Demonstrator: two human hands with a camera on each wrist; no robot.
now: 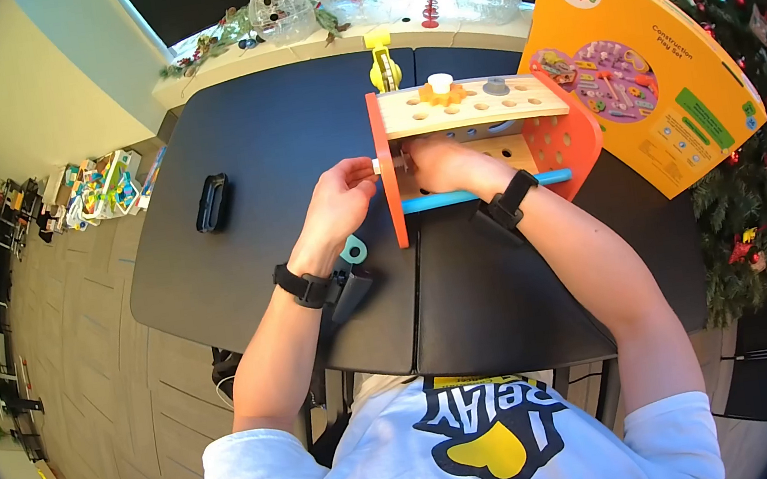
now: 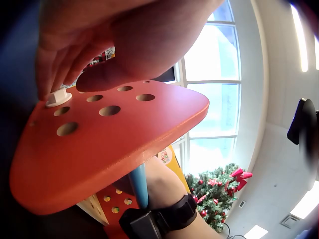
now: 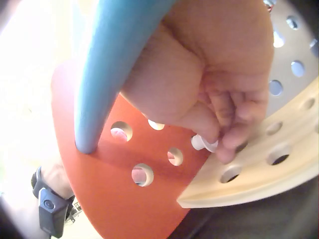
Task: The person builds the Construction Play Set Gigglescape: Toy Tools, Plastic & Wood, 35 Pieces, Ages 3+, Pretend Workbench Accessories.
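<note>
An orange-red side panel [image 2: 124, 129] with round holes closes the left end of a wooden toy workbench [image 1: 472, 105]. On its outer face sits a white bolt head [image 2: 59, 97]; the fingertips of my left hand [image 1: 341, 208] grip it in the head view. My right hand [image 1: 449, 165] reaches inside the bench, above the blue bar [image 1: 484, 191]. In the right wrist view, the thumb and fingers of my right hand [image 3: 214, 79] pinch a small white piece [image 3: 200, 143] against the panel's inner face. Whether this piece meets the bolt is hidden.
On the bench top are an orange gear [image 1: 442, 94] under a white piece and a grey piece [image 1: 496, 86]. Behind it stands a yellow-green toy [image 1: 383, 65]. A black case [image 1: 213, 204] lies left, a teal-ended tool [image 1: 354, 249] near my left wrist, an orange box [image 1: 641, 60] right.
</note>
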